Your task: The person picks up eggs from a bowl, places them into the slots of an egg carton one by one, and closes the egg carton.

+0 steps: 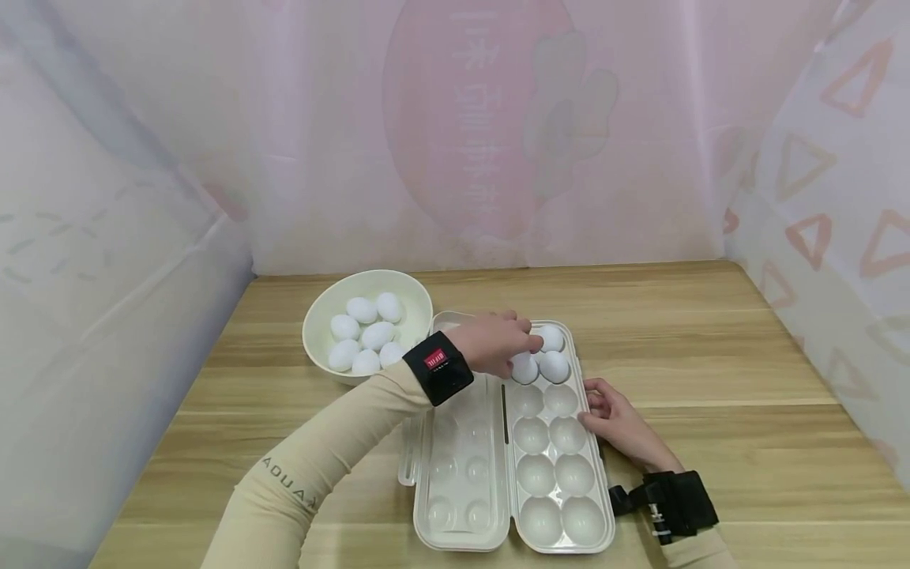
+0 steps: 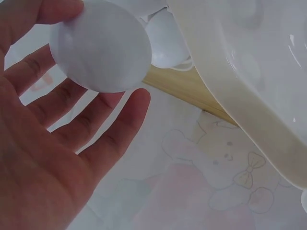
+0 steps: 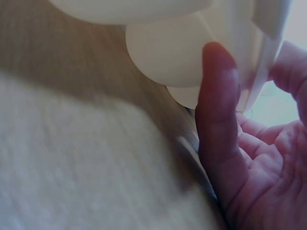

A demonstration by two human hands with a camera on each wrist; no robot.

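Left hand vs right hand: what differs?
The left hand reaches over the far end of the egg tray and pinches a white egg; the right hand holds nothing and rests its fingers against the tray's right edge. Left crosses the body; right stays near. Both wear black wrist straps.

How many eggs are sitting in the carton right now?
3, all at the carton's far end: one far-right, one below it, one under the left hand at. That hand may hide more.
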